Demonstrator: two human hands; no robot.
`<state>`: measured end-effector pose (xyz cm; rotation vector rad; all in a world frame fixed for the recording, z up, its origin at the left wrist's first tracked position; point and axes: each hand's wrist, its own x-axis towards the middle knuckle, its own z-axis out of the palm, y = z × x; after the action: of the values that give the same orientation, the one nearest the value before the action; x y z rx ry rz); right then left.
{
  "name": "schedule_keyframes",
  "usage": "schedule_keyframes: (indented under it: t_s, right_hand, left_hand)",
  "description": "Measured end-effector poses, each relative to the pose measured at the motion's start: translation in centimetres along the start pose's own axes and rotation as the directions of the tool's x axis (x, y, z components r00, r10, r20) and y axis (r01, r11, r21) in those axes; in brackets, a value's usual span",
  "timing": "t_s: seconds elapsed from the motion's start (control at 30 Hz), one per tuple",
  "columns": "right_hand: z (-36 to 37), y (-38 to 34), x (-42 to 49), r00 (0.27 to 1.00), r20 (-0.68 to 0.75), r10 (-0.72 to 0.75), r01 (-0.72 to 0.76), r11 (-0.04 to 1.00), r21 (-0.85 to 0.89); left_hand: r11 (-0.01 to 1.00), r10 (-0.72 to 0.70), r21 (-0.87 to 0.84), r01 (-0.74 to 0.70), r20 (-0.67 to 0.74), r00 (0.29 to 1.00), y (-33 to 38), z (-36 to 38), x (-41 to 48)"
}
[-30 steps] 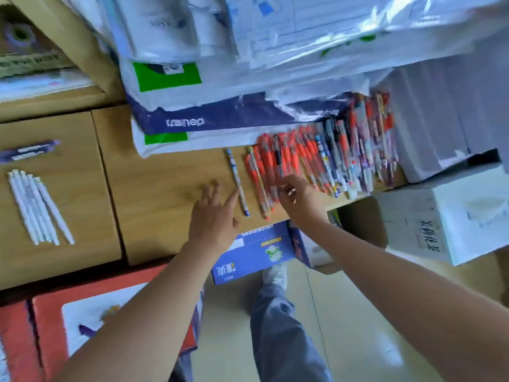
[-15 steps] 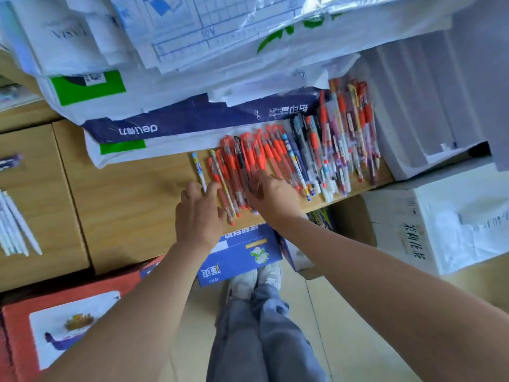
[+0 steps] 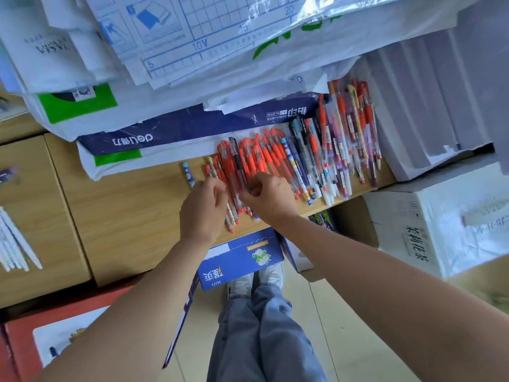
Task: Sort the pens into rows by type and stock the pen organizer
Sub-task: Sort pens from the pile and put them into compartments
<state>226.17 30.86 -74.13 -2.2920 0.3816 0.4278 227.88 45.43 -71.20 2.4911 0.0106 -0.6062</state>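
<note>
Both the left hand (image 3: 203,209) and the right hand (image 3: 268,201) pinched red pens (image 3: 249,164) near the desk's (image 3: 124,216) front edge.

Both bare forearms reach forward from the lower corners and converge, so the wrists end up near each other. The left hand (image 3: 205,208) is palm down, knuckles up, its fingers bent so the tips point downward; whether they grip anything cannot be told. The right hand (image 3: 268,198) sits just beside it, fingers curled and thumb drawn in, pinching the red pens (image 3: 248,161).
</note>
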Motion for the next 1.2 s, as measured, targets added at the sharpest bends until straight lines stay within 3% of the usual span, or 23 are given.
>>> schedule_keyframes:
  t_s: [0.1, 0.2, 0.27, 0.4, 0.67, 0.8, 0.9, 1.0, 1.1, 1.2]
  right_hand:
    - [-1.2, 0.2, -0.5, 0.988, 0.064, -0.140, 0.133, 0.986, 0.098]
    - [-3.0, 1.1, -0.8, 0.980, 0.102, -0.171, 0.157, 0.979, 0.132]
    - [-4.6, 2.3, -0.5, 0.993, -0.028, -0.115, 0.116, 0.991, 0.069]
    - [-8.3, 5.4, 0.7, 0.946, -0.297, 0.130, -0.174, 0.976, -0.128]
    - [-8.9, 5.0, 2.4, 0.971, -0.179, 0.158, -0.218, 0.892, -0.395]
    - [-9.1, 4.8, 2.7, 0.972, -0.195, 0.129, -0.198, 0.898, -0.393]
    - [-9.1, 5.1, 2.7, 0.968, -0.234, 0.088, -0.155, 0.945, -0.287]
    - [-8.4, 5.1, 2.4, 0.986, -0.165, 0.003, -0.037, 0.978, -0.205]
    - [-7.6, 5.1, 2.2, 0.996, -0.092, -0.013, -0.012, 0.965, -0.261]
    - [-7.7, 5.4, 2.5, 0.991, -0.131, 0.034, -0.073, 0.949, -0.306]
  left_hand:
    - [0.965, -0.022, -0.261, 0.038, 0.067, 0.998, 1.3, 0.6, 0.9]
    - [0.946, -0.055, -0.312, 0.090, 0.118, 0.992, 3.0, 1.2, 2.0]
    - [0.943, -0.072, -0.313, 0.116, 0.148, 0.986, 4.0, 1.5, 2.6]
    - [0.949, -0.040, -0.297, 0.102, 0.207, 0.977, 4.9, 2.5, 3.4]
    - [0.965, -0.025, -0.244, 0.091, 0.263, 0.965, 5.9, 3.2, 3.9]
    - [0.962, -0.029, -0.256, 0.098, 0.261, 0.965, 5.9, 3.3, 4.0]
    - [0.963, -0.028, -0.251, 0.095, 0.257, 0.966, 6.2, 3.3, 4.1]
    - [0.958, -0.026, -0.272, 0.094, 0.243, 0.970, 6.3, 3.5, 4.3]
    - [0.959, -0.022, -0.270, 0.088, 0.238, 0.971, 6.3, 3.6, 4.4]
    - [0.959, -0.016, -0.273, 0.081, 0.232, 0.973, 5.9, 3.6, 4.5]
